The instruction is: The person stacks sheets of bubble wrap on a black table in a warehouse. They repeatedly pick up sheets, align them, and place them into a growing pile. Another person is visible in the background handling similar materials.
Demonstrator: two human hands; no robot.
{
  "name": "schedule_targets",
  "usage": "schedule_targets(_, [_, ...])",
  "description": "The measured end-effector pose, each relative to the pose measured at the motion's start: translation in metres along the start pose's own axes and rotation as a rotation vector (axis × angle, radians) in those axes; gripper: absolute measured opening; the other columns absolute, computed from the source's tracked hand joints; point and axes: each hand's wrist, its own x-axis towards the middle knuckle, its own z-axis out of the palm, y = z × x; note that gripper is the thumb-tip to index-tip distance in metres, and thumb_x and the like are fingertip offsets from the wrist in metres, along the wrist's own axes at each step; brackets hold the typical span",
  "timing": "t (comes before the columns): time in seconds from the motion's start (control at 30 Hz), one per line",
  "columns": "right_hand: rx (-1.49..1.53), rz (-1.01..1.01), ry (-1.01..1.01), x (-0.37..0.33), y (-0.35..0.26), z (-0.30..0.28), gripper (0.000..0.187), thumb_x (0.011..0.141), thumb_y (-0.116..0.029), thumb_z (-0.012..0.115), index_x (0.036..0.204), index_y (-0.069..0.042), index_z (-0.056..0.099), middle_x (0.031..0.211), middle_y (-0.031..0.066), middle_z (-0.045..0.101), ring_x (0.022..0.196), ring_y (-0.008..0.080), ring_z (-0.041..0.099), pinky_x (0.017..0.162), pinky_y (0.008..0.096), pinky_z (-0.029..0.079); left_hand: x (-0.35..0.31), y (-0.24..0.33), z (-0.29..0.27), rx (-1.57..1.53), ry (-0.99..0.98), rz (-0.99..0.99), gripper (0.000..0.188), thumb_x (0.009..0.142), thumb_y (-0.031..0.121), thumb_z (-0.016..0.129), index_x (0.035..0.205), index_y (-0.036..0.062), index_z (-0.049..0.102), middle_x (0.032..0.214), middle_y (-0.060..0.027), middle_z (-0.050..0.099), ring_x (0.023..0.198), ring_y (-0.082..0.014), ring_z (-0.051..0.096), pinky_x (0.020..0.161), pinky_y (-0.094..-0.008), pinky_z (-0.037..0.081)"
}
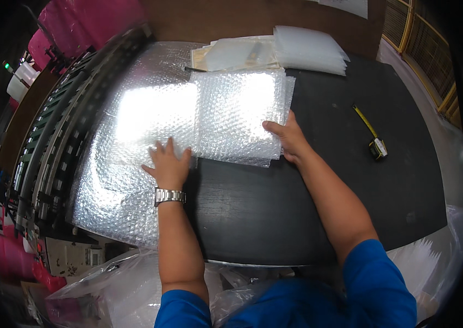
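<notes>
Blue sleeves (376,284) lie nearest the camera, both forearms reaching up from them over the dark desk (275,208). At the left, a wide bubble wrap sheet (127,164) runs off the desk's left edge, and the left hand (168,164) (a metal watch (169,195) on its wrist) lies flat and spread on it, gripping nothing. Next comes the stack of cut bubble wrap pieces (239,112), which the right hand (289,136) presses at its right edge, fingers open, and well right lies a yellow tape measure (376,145).
</notes>
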Motion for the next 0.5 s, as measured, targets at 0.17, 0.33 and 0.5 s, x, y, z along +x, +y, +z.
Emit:
schedule_targets(0.17, [0.03,-0.018,-0.024,0.0,0.004,-0.001,0.075,0.073,0.0,0.065,0.131,0.0,0.017,0.12,0.0172,0.043,0.108,0.0257,0.047,0.092,0.036,0.04,-0.024,0.046,0.005,0.017,-0.026,0.291,0.057,0.079,0.054,0.052,0.124,0.0183,0.049,0.137,-0.0169,0.033,0.131,-0.0357,0.022,0.1,-0.065,0.008])
schedule_targets(0.33, [0.03,-0.049,-0.065,-0.004,0.004,-0.001,0.074,0.074,-0.004,0.065,0.131,-0.003,0.019,0.121,0.016,0.042,0.111,0.0249,0.044,0.094,0.0367,0.039,-0.029,0.048,0.02,-0.241,0.089,0.608,0.046,0.077,0.045,0.061,0.112,0.0152,0.057,0.13,-0.0205,0.04,0.124,-0.0386,0.032,0.101,-0.0509,0.025])
schedule_targets(0.5, [0.099,-0.081,-0.049,-0.01,-0.001,0.002,0.074,0.073,-0.001,0.066,0.13,-0.002,0.02,0.12,0.016,0.042,0.11,0.0246,0.045,0.092,0.0347,0.04,-0.037,0.061,0.02,-0.374,0.015,0.94,0.046,0.075,0.042,0.064,0.113,0.0168,0.057,0.129,-0.0188,0.043,0.121,-0.0388,0.037,0.098,-0.0471,0.03])
